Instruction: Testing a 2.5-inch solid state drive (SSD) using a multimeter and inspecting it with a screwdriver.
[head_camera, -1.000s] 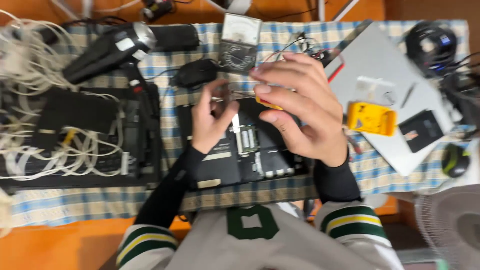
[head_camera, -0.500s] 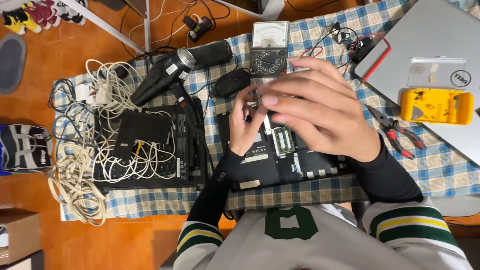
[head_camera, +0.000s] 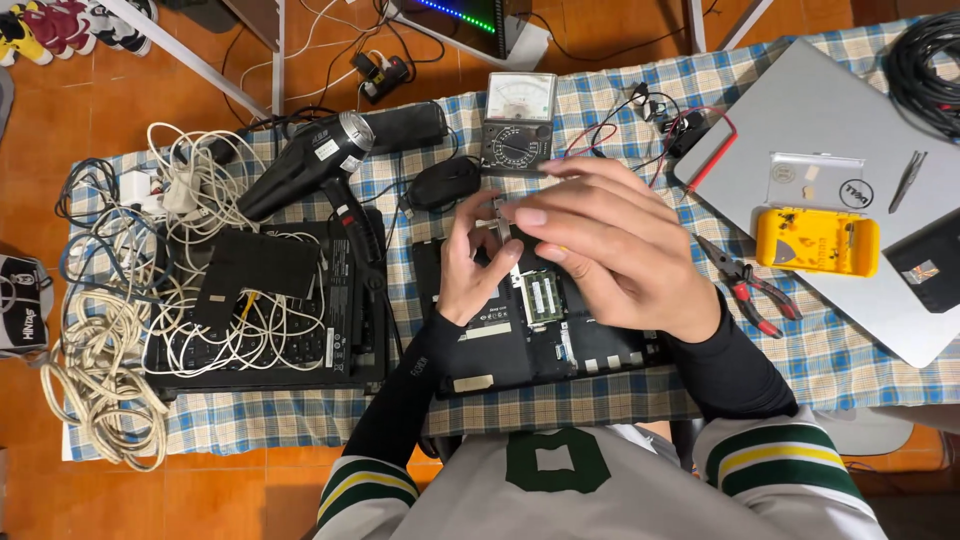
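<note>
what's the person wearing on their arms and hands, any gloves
No gloves: the left hand and the right hand are both bare. Tight black long sleeves reach to the wrists, the left one with small pale lettering. Over them sits a grey short-sleeved jersey with green, yellow and white striped cuffs.

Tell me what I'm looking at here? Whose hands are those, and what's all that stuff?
A camera on a person's head looks straight down at their own two hands. The left hand and right hand meet over an opened laptop, pinching a small metal part between them. Everything lies on a checked cloth. To the left are a heat gun and tangled white cables. Above the hands sits a meter with a dial. To the right are pliers, a yellow case and a closed silver laptop.
</note>
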